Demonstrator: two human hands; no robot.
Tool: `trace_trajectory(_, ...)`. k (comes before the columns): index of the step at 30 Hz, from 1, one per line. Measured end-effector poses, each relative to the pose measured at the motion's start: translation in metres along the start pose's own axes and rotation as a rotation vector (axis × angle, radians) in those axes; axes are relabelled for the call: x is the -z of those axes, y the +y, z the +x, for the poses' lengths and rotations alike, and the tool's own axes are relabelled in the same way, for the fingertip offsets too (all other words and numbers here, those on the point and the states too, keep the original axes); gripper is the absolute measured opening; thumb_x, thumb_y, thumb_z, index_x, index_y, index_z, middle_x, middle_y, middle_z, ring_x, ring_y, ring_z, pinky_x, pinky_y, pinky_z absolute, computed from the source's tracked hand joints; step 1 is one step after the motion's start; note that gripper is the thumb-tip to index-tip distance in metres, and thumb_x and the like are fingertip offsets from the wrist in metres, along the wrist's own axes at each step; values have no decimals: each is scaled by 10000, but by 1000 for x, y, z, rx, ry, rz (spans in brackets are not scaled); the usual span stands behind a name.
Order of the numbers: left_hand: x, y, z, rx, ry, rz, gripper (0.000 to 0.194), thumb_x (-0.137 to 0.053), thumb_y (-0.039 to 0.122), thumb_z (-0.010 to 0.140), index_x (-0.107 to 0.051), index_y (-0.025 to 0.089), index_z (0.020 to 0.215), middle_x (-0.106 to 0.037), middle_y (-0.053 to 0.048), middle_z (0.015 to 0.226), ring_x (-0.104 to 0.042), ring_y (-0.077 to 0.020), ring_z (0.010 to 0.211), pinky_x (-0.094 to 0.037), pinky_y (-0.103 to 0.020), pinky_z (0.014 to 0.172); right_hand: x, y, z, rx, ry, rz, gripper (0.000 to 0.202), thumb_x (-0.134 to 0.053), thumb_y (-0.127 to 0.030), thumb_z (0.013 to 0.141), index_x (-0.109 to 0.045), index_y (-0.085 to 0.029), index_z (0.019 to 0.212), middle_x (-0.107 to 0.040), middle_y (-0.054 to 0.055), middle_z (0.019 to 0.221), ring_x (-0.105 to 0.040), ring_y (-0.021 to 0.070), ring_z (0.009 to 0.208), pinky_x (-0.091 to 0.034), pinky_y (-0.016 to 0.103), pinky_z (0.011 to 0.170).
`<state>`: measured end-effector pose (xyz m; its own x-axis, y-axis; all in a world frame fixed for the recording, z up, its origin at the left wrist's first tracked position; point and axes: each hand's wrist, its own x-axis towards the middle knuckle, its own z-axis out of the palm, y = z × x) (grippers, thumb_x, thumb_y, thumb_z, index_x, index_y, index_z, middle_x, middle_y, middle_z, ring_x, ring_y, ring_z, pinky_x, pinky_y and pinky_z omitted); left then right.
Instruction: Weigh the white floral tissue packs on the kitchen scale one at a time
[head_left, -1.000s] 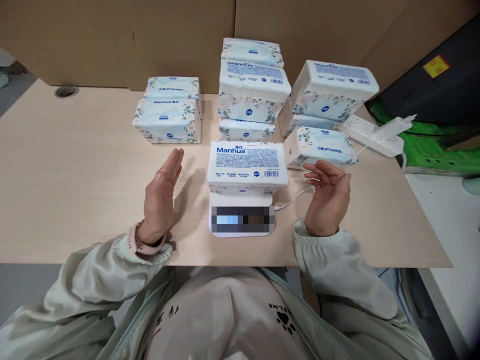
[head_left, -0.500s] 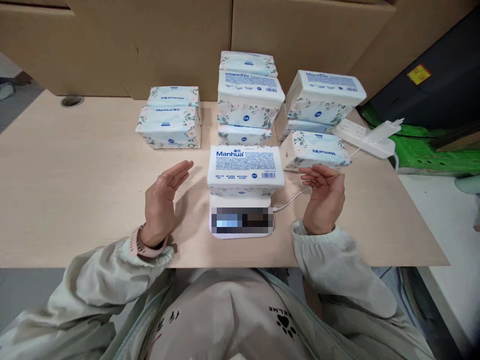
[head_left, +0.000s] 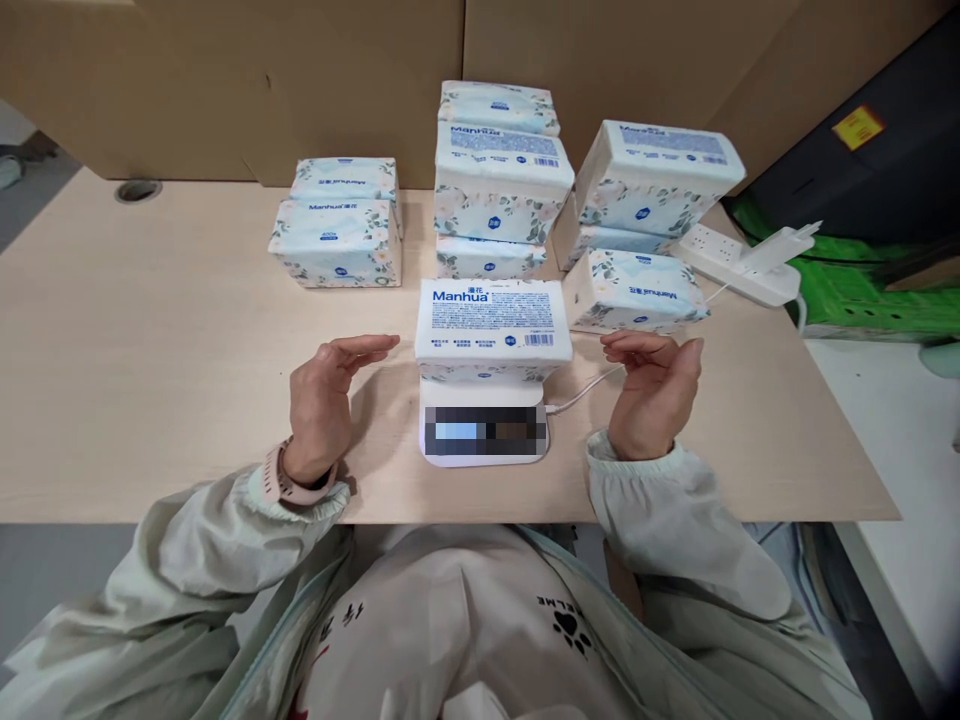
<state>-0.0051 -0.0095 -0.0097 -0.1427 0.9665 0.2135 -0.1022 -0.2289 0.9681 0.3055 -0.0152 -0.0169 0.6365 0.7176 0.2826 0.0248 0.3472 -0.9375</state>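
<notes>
A white and pale-blue tissue pack (head_left: 493, 325) lies with its printed face up on a small white digital scale (head_left: 484, 462) in front of me. The scale's display is blurred out. Left of the pack, my left hand (head_left: 321, 405) is held with its fingers stretched toward it, touching nothing. To the right, my right hand (head_left: 651, 395) mirrors it, palm inward and fingers extended, also apart from the pack. A white cable (head_left: 585, 395) runs from the scale's right side and passes behind my right fingers.
More tissue packs stand at the back: a left group (head_left: 335, 245), a middle stack (head_left: 502, 185) and a right stack (head_left: 660, 180), with a single pack (head_left: 637, 290) before it. A white power strip (head_left: 739, 265) lies at right. Cardboard boxes (head_left: 345, 80) wall the far edge.
My left fingers have straightened and moved slightly toward the pack. My right hand has barely shifted. The view has tilted a little; the pack stays on the scale.
</notes>
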Motion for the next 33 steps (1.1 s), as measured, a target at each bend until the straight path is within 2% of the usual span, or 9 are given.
trace_trajectory(4, 1, -1, -2, 43, -38, -23, 491, -591, 582, 1056, -909, 216, 981, -869, -76, 1100, -805, -282, 1151, -614, -431, 1100, 1, -7, -4, 15, -67, -56, 659, -454, -685, 1029, -760, -233, 661, -754, 87, 774, -739, 263, 881, -544, 464, 886)
trace_trajectory(7, 0, -1, -5, 53, -66, -34, 471, -598, 566, 1071, -914, 224, 999, -867, -65, 1125, -810, -279, 1185, -608, -423, 1149, 3, -12, -7, 49, -132, -83, 664, -434, -665, 1053, -786, -248, 675, -769, 98, 809, -748, 286, 935, -537, 519, 1023)
trace_trajectory(9, 0, -1, -6, 44, -70, -36, 459, -598, 556, 1078, -916, 241, 975, -867, -48, 1124, -813, -283, 1191, -610, -434, 1160, 5, -14, -8, 73, -163, -102, 683, -409, -673, 1064, -790, -261, 674, -772, 97, 821, -749, 294, 950, -526, 538, 1058)
trace_trajectory(12, -1, -2, -7, 49, -99, -29, 447, -566, 526, 1099, -919, 275, 990, -862, -17, 1143, -805, -284, 1218, -593, -454, 1203, 6, -14, -9, 81, -178, -121, 696, -398, -670, 1070, -799, -264, 671, -779, 95, 831, -745, 296, 953, -517, 548, 1063)
trace_trajectory(17, -1, -2, -7, 28, -151, -40, 427, -546, 476, 1124, -918, 282, 1045, -855, -5, 1173, -805, -257, 1224, -600, -417, 1207, 10, -12, -10, 31, -227, -180, 719, -387, -673, 1083, -822, -258, 689, -809, 99, 893, -755, 304, 1012, -502, 553, 1101)
trace_trajectory(23, -2, 2, -10, 30, -181, -10, 393, -560, 503, 1123, -901, 309, 1141, -838, -9, 1251, -778, -279, 1277, -578, -471, 1229, 15, -9, -10, -59, -351, -214, 683, -372, -685, 1085, -886, -277, 895, -860, 77, 1046, -762, 326, 1140, -512, 578, 1117)
trace_trajectory(33, -1, -2, -9, 31, -172, -5, 386, -567, 487, 1124, -905, 300, 1120, -834, -40, 1269, -761, -293, 1305, -552, -509, 1264, 16, -5, -10, -48, -343, -252, 722, -340, -717, 1081, -878, -260, 930, -863, 80, 1067, -759, 312, 1156, -536, 585, 1119)
